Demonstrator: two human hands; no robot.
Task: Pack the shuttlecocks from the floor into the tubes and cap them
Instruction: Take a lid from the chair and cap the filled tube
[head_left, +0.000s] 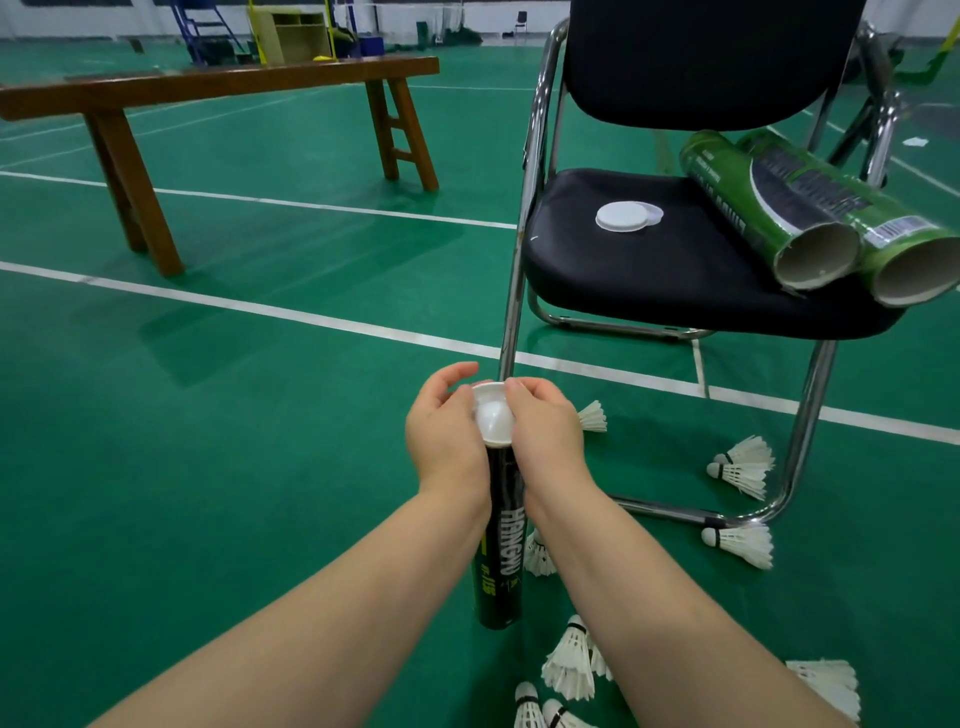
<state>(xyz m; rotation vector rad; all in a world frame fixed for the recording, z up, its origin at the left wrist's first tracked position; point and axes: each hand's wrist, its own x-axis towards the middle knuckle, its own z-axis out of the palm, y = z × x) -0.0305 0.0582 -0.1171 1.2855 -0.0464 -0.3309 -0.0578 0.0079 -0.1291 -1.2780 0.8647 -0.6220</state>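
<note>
**Both hands at the cap of the upright tube**

The left hand (444, 431) and right hand (545, 426) close from either side on a white plastic cap (492, 415) at the top of a black shuttlecock tube (498, 540). The tube stands on end on the green court floor (234, 415), probably so the floor takes the push. The cap sits tilted, its hollow underside showing — whether it is going on or coming off cannot be told. Fingers curl over its rim, palms bracing the tube just below.

The tube is a slim, glossy printed cylinder; the cap looks thin and slightly flexible.

Loose feather shuttlecocks (571, 660) lie scattered around the tube's base and near the chair legs, white-skirted with dark-banded cork heads — so packing looks far from finished.

On the black padded seat of a chrome-framed chair (623, 270) lie two green tubes (810, 218) side by side, open cardboard mouths facing the camera, near two flat white lids (626, 215), overlapping. A wooden bench (208, 88) stands well apart.
</note>
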